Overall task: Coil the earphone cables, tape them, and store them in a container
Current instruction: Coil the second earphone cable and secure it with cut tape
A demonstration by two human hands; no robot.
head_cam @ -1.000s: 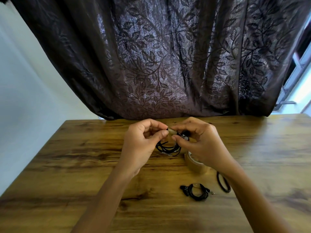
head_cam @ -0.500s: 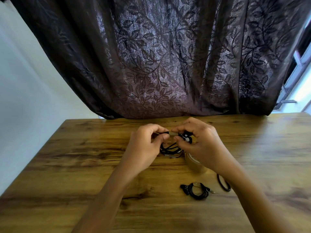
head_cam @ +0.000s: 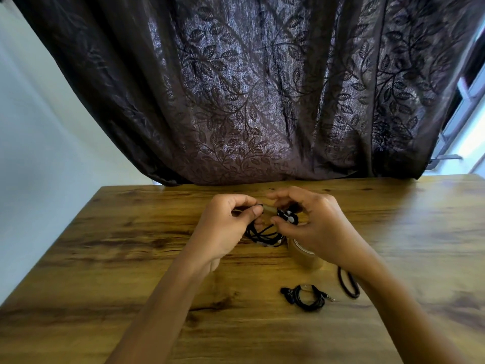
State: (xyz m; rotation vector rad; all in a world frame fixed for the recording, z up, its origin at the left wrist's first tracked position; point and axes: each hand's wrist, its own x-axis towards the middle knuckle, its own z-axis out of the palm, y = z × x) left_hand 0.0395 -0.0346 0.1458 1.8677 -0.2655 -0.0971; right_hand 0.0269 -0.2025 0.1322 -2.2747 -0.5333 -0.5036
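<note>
Both hands hold a coiled black earphone cable (head_cam: 263,233) above the wooden table (head_cam: 131,258). My left hand (head_cam: 225,227) pinches the coil's left side between thumb and fingers. My right hand (head_cam: 312,224) pinches the right side, where the earbuds (head_cam: 288,218) bunch. A short strip of brown tape (head_cam: 269,208) spans the top of the coil between the two hands. A roll of brown tape (head_cam: 304,256) stands on the table just under my right hand. A second coiled black earphone (head_cam: 305,298) lies nearer to me.
A loop of thicker dark cable (head_cam: 347,283) lies on the table, partly under my right forearm. A dark leaf-patterned curtain (head_cam: 249,88) hangs behind the table's far edge. A pale wall is on the left and a window frame at the far right.
Both hands have lowered slightly toward the table with the coil. The tape strip has stayed between them at the top of the coil.
</note>
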